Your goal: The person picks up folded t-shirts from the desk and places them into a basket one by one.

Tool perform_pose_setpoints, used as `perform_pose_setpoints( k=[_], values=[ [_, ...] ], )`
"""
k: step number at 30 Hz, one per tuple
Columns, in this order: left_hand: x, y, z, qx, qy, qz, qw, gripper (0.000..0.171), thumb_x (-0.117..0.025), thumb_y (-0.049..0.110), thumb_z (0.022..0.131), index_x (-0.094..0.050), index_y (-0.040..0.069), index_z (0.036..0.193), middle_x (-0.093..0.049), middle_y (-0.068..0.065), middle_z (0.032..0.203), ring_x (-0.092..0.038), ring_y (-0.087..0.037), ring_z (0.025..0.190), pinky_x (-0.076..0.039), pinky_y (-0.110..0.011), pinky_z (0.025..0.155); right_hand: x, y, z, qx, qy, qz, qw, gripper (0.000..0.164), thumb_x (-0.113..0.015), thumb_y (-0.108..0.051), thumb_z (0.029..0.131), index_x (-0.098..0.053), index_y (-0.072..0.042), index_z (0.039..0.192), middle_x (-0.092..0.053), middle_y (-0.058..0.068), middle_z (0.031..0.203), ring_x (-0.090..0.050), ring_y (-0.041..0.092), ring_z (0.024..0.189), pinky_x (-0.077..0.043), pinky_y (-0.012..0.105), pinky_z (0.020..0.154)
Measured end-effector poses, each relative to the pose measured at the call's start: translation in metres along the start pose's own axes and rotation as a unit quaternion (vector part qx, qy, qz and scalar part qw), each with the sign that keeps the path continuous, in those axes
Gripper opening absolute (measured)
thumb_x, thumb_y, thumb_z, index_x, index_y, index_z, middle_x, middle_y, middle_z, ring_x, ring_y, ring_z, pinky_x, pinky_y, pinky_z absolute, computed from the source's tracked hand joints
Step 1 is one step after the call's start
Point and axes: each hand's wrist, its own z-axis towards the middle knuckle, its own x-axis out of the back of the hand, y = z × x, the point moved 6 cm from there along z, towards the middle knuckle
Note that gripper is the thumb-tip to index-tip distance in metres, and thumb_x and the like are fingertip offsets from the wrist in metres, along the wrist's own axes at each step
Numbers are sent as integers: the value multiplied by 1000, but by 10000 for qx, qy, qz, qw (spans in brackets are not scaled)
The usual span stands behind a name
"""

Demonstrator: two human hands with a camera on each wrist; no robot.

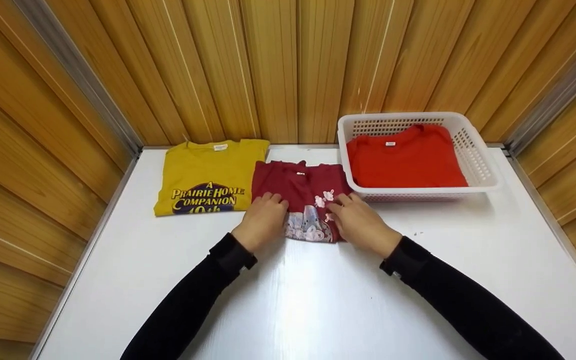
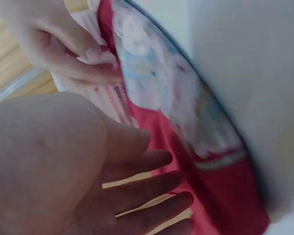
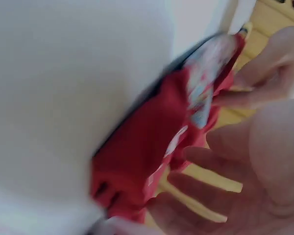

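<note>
A maroon garment (image 1: 295, 190), folded, lies on the white table with a pale printed picture across its lower front and small pink motifs on one side. At its left edge rests my left hand (image 1: 263, 222), fingertips on the cloth. My right hand (image 1: 362, 224) touches the opposite edge, near the pink motifs. In the left wrist view the left fingers (image 2: 142, 181) are fairly straight and spread against the red cloth (image 2: 230, 191). The right wrist view has the right fingers (image 3: 201, 186) extended likewise beside the garment (image 3: 142, 137). Neither hand grips a fold.
A folded mustard-yellow T-shirt (image 1: 208, 170) with lettering lies left of the maroon garment, which overlaps its edge. To the right stands a white plastic basket (image 1: 478, 155) holding a folded red shirt (image 1: 408, 160). Wood-patterned panels (image 1: 278, 70) wall the table's back and sides.
</note>
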Motion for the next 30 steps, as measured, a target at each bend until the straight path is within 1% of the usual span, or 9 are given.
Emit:
perform_pose_setpoints(
  k=[3,5,7,10,15,20,23,27,30],
  values=[
    [-5,-5,-6,-156,-44,-57,9999,28,-72,6,100,-76,1,127,-73,-18,121,-67,-37,109,-60,-51,101,-4,7,-3,121,-109,41,9999,29,-71,-12,105,-78,-2,132,-70,20,125,-60,39,111,-60,53,99],
    [-7,-8,-11,-249,-54,-43,9997,29,-71,4,100,-75,1,128,-73,-19,123,-67,-37,110,-61,-52,102,-6,10,-5,162,-223,147,9995,31,-71,-15,105,-78,-3,133,-69,20,127,-60,40,114,-60,54,101],
    [-7,-10,-16,-282,-43,-23,9996,29,-69,4,101,-75,2,129,-73,-18,124,-67,-37,111,-60,-52,103,-6,12,-8,160,-244,229,9993,32,-71,-18,106,-77,-4,135,-68,19,128,-59,41,116,-60,55,101],
    [-6,-12,-23,-318,-97,-60,9994,29,-70,4,101,-75,3,129,-72,-16,124,-67,-37,112,-58,-53,105,-6,15,-13,118,-255,277,9992,34,-72,-21,107,-77,-5,136,-68,18,129,-59,39,114,-59,53,97],
    [-4,-14,-37,-357,-261,-216,9988,30,-73,7,100,-76,4,130,-72,-16,123,-66,-37,112,-57,-55,107,-5,12,-21,158,-233,255,9993,34,-73,-23,106,-77,-6,135,-68,16,128,-56,34,109,-55,48,92],
    [-5,-13,-41,-326,-402,-311,9982,32,-77,10,98,-76,5,130,-71,-16,123,-66,-38,115,-56,-60,112,-6,10,-27,165,-259,288,9991,34,-73,-25,106,-78,-6,134,-68,14,125,-53,30,106,-52,44,92],
    [-4,-10,-45,-391,-355,-320,9981,31,-80,9,95,-78,6,126,-72,-15,120,-67,-37,111,-58,-58,108,-7,7,-31,204,-323,302,9988,34,-75,-25,106,-78,-6,133,-67,13,122,-53,29,106,-52,43,92],
    [-3,-3,-50,-591,-182,-229,9978,30,-84,11,91,-79,7,120,-71,-12,112,-66,-33,103,-59,-51,97,-6,3,-38,283,-396,252,9985,35,-77,-26,104,-78,-5,132,-65,12,119,-53,28,107,-54,44,91],
    [-1,2,-54,-742,0,-224,9970,25,-82,11,92,-80,7,117,-70,-12,108,-65,-32,99,-59,-48,91,-3,2,-44,320,-419,229,9983,37,-79,-27,102,-78,-7,133,-65,11,119,-53,27,107,-55,43,90]
  ],
)
